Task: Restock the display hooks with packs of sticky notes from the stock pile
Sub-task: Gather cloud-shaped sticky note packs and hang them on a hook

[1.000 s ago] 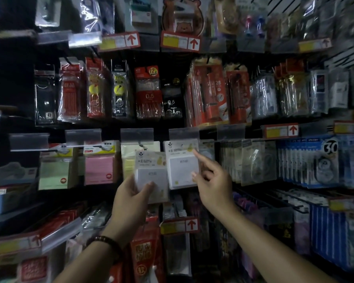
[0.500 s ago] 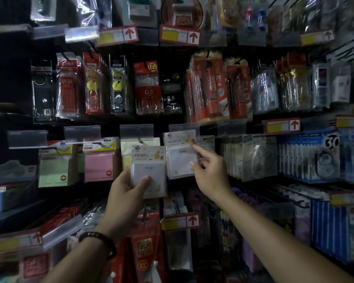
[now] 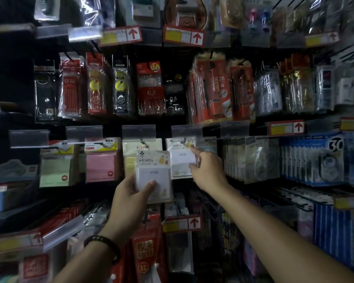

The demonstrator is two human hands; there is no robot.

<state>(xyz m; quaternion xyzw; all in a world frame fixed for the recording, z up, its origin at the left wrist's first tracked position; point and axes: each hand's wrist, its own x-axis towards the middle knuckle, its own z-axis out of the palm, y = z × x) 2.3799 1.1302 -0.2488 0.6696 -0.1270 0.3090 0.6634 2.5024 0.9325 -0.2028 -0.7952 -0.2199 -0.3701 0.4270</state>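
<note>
Left hand (image 3: 129,198) fingers clasp a white "BE HAPPY" sticky-note pack (image 3: 154,175), held just below the hooks; right hand (image 3: 207,172) has risen since a second ago, index fingertip now at the hung pack (image 3: 181,158) top by its hook (image 3: 184,139), fingers loose, grasping nothing; judged: steadying before the next pack goes on.

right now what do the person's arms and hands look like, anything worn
Both forearms are bare, with no sleeves in view. The left wrist carries a dark beaded bracelet. The left hand and right hand are ungloved, and no rings or watch can be made out in the dim light.
</note>
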